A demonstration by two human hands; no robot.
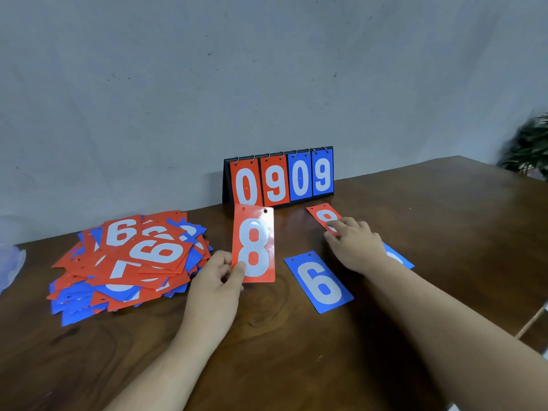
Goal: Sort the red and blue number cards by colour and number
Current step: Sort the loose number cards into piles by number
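**Head view: thin, glossy cards, best taken by an edge**

The left hand (218, 280) pinches the red 8 (254, 244) at its near left corner, thumb on the face, and holds it upright above the table (444, 218). The card stands straight from that one corner, so it looks stiff for its thinness and very light. Its face shows glare, which suggests a slick laminate that could slip out of a loose pinch.

The right hand (355, 244) reaches to the far right, with its fingertips resting on the near end of a red card (321, 213) lying flat. That card's number is partly covered. The blue 6 (318, 281) lies flat between the two hands, and another blue card (397, 258) shows from under the right wrist.

The unsorted pile (127, 262) of red and blue cards sits at the left, loosely fanned. The scoreboard (278, 178) stands at the far side.

Flat cards on smooth wood will probably be hard to lift straight up. Sliding one until an edge can be caught, or pressing one end to tip it, should work better. In the pile, overhanging corners look like the easiest places to take hold.
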